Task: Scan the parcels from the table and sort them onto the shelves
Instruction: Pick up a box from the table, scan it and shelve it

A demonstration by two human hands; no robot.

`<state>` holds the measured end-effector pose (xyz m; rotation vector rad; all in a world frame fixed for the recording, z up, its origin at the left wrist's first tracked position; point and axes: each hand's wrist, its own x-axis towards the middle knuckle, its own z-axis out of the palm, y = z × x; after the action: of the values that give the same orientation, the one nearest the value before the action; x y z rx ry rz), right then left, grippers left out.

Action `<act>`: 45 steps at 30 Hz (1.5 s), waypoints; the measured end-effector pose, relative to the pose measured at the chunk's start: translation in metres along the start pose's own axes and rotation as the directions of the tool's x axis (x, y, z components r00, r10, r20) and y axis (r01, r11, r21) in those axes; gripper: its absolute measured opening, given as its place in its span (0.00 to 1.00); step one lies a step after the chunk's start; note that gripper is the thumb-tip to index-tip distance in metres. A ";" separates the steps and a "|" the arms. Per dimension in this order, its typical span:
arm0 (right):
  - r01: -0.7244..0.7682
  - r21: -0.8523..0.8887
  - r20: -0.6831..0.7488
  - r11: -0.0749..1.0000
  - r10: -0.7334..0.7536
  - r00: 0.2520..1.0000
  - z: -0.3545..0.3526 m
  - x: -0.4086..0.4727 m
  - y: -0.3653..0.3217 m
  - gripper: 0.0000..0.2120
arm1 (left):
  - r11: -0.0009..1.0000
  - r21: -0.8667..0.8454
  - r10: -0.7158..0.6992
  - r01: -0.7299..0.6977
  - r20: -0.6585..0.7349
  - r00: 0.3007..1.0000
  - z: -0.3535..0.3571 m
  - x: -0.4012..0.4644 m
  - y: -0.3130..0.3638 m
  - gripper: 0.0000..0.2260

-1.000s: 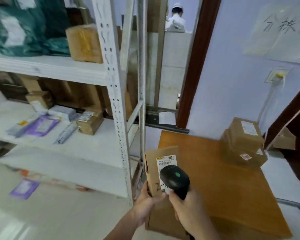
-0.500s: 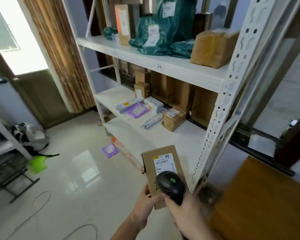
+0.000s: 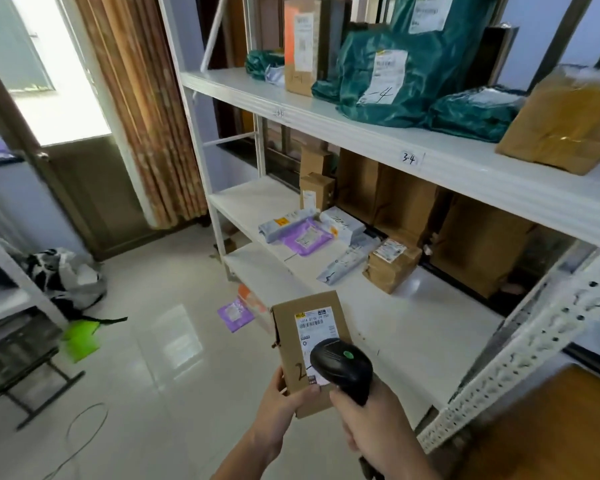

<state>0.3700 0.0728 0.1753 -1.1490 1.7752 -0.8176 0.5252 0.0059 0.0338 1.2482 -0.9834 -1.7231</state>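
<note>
My left hand (image 3: 286,405) grips the lower end of a small brown cardboard parcel (image 3: 305,341) with a white barcode label and a handwritten "2". My right hand (image 3: 371,431) holds a black barcode scanner (image 3: 342,370) with a green dot, its head over the parcel's label. Both are in front of a white metal shelf unit (image 3: 465,168). The upper shelf, tagged "3-4", carries green mailer bags (image 3: 395,74) and brown boxes. The middle shelf (image 3: 413,327) holds a purple mailer (image 3: 305,237), grey mailers and small boxes (image 3: 390,263).
A corner of the wooden table (image 3: 551,431) shows at the lower right behind the shelf post (image 3: 520,348). A purple mailer (image 3: 236,313) lies low under the shelves. A black-and-white bag (image 3: 66,282), a green item, a cable and another rack stand on the left of the tiled floor.
The view has swung left from the table to the shelf unit. Both hands carried the parcel and scanner along, keeping the same grip.
</note>
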 end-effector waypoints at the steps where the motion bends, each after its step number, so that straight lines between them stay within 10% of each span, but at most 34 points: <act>1: -0.001 -0.002 -0.009 1.000 0.001 1.000 -0.001 0.008 -0.006 0.14 | 1.000 0.012 0.008 -0.008 0.013 1.000 -0.004 0.012 0.006 0.36; 20: -0.113 0.035 -0.113 0.993 0.116 0.987 -0.067 0.192 -0.037 0.04 | 0.980 0.198 -0.068 0.026 0.209 0.976 0.051 0.260 0.071 0.36; 45: -0.337 0.220 -0.419 0.916 0.400 0.815 -0.025 0.308 -0.054 0.04 | 0.745 0.535 -0.594 0.399 0.258 0.762 0.052 0.470 0.056 0.36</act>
<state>0.2996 -0.2309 0.1391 -0.5057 2.1969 -1.0038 0.3814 -0.4351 -0.0756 1.5928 -1.4572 -2.3546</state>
